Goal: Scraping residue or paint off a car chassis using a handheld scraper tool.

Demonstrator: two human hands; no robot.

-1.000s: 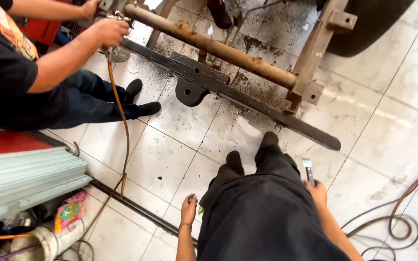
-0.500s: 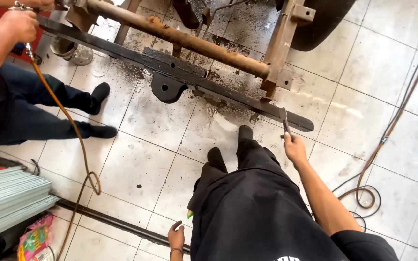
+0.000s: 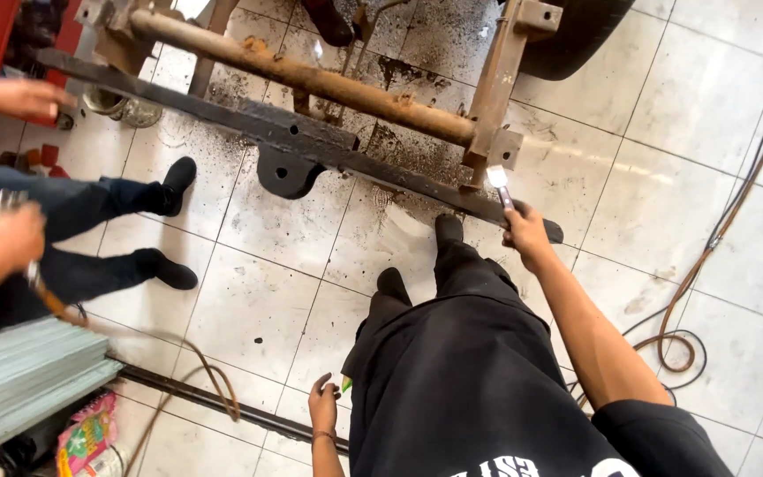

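Observation:
My right hand point(image 3: 525, 233) is stretched forward and grips a slim metal tool point(image 3: 499, 184) whose bright tip points at the rusty bracket point(image 3: 498, 146) of a steel frame. My left hand point(image 3: 322, 402) hangs low by my hip on the left, fingers loosely curled around a small green thing I cannot make out. A rusty round bar point(image 3: 328, 84) and a flat black steel beam point(image 3: 284, 132) with a round lug point(image 3: 286, 173) lie across the stained tile floor ahead of my black shoes point(image 3: 448, 230).
Another person crouches at left, one hand point(image 3: 9, 237) holding a torch with an orange hose point(image 3: 192, 375). Cables point(image 3: 691, 327) coil on the tiles at right. A tyre point(image 3: 576, 35) stands at the top. Green sheets point(image 3: 19, 375) and a black bar point(image 3: 214, 402) lie lower left.
My view has shifted right and closer to the frame. My right hand has risen from my thigh and reached forward with the tool to the rusty bracket. The other person's hands have dropped lower left.

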